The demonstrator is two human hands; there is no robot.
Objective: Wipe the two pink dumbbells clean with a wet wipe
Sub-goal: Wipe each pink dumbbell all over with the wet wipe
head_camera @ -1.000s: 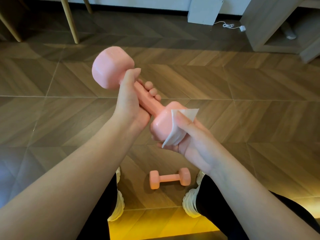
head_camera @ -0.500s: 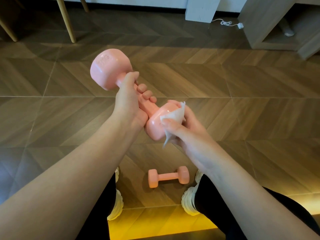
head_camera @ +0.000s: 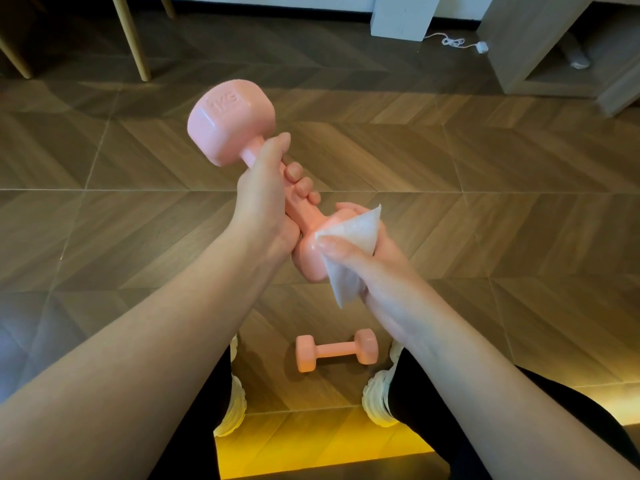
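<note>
At the bottom edge, two legs in black are cut off by the frame, and two white shoes (head_camera: pixel 377 400) sit partly hidden behind them. Between the shoes the loose dumbbell (head_camera: pixel 336 350), pink, lies on its side on the wooden floor (head_camera: pixel 485 220), touched by neither hand. Above it the held dumbbell (head_camera: pixel 231 123), also pink, is tilted in the air. The left hand (head_camera: pixel 263 199) has its fingers wrapped round the handle and hides most of it. The right hand (head_camera: pixel 377 271) pinches one white wet wipe (head_camera: pixel 356 230) against the lower head, thumb on top, so wipe and palm cover much of that head. The upper head shows raised "1KG" lettering. Farther off stand three wooden furniture legs (head_camera: pixel 130 36) cut off at the top, one white box (head_camera: pixel 401 15), a white cable (head_camera: pixel 453 41) and a cabinet (head_camera: pixel 540 43) partly out of frame.
</note>
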